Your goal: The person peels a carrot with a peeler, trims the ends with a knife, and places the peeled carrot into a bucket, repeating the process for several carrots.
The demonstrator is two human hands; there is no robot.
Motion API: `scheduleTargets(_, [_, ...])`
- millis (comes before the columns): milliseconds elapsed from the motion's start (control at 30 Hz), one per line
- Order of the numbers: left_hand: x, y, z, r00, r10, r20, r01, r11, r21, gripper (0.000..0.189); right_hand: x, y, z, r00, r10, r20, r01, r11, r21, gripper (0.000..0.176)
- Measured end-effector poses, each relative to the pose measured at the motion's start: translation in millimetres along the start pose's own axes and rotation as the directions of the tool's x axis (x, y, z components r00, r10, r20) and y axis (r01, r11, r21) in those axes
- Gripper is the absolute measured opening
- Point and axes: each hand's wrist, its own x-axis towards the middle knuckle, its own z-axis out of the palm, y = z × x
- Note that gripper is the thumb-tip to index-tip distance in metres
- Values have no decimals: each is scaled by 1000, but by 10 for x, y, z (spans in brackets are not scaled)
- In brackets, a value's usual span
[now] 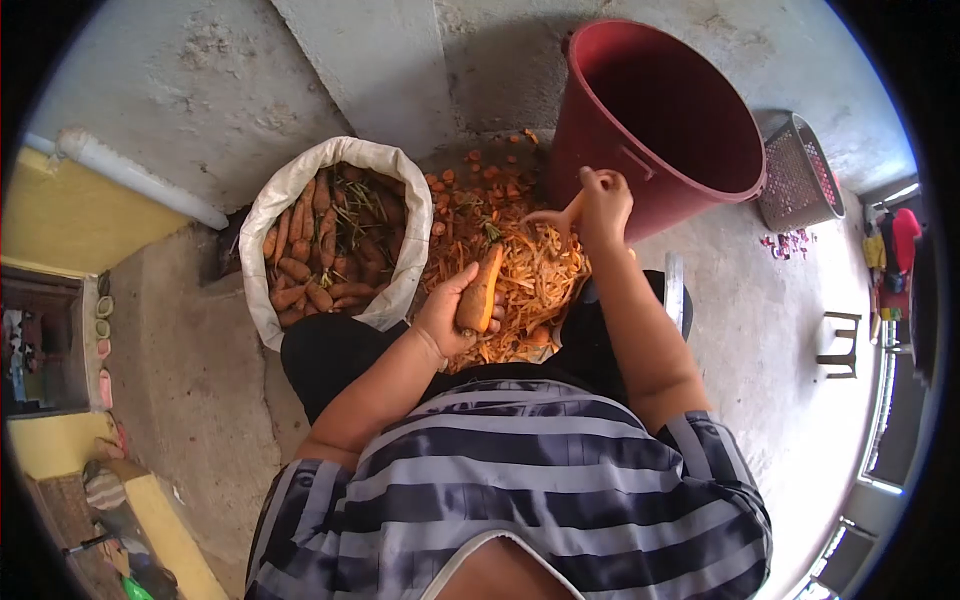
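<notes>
My left hand (447, 318) is closed around a thick carrot (484, 290). A bright orange strip shows along the carrot's side, and brown skin covers the rest. Raised to the right, my right hand (606, 205) grips an orange Y-shaped peeler (562, 217), its forked end pointing left and apart from the carrot. Below both hands lies a heap of orange peelings (540, 265), with cut carrot ends (490, 182) scattered behind it. On the left, a white sack (258, 215) with a rolled rim holds many unpeeled carrots (325, 225) and some green stems.
A large dark red bin (590, 130) stands beyond my right hand, near the wall. Right of it is a grey perforated basket (795, 185). A small dark stool (838, 345) appears farther right. A white pipe (140, 178) runs along the left wall.
</notes>
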Motion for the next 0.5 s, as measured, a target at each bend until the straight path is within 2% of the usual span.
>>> scheduleTargets(67, [49,25,-47,999,49,-21,-47,997,58,33,-432,-232,62,981,-1,196,-30,988,153,17])
scheduleTargets(133, [123,12,-81,992,100,-82,-87,985,147,34,-838,-321,145,938,-37,346,-39,977,211,18])
scheduleTargets(200, [122,-13,33,990,96,-108,-80,987,142,33,-1023,-336,198,885,17,466,-109,979,171,18])
scheduleTargets(233, [119,-47,39,989,119,-92,-103,982,158,33,-1005,-477,229,896,108,432,-129,991,20,17])
scheduleTargets(267, [110,-74,44,987,142,-77,-127,977,171,32,-872,-363,284,933,47,357,-45,999,-15,16])
scheduleTargets(300, [65,-73,53,997,76,6,-76,984,163,30,-665,-146,349,959,-17,284,35,998,-58,15])
scheduleTargets(333, [63,-103,24,1000,29,-5,-28,986,166,30,-372,73,380,986,-71,154,86,992,-97,14])
scheduleTargets(367, [61,-138,-18,1000,-18,-16,20,985,171,31,-81,216,340,992,-99,73,112,971,-211,19])
scheduleTargets(400, [54,-152,-45,998,-64,-29,68,982,178,31,163,400,268,995,-89,39,96,969,-228,20])
scheduleTargets(433, [24,-120,-13,996,-80,34,75,986,146,33,451,705,176,993,-108,-40,90,944,-316,19])
scheduleTargets(467, [12,-75,-18,999,-45,29,41,992,122,33,443,574,105,993,14,-114,-40,972,-230,19])
scheduleTargets(500, [8,-21,-28,1000,-10,24,8,996,94,33,361,381,80,995,-19,-99,-1,980,-200,19])
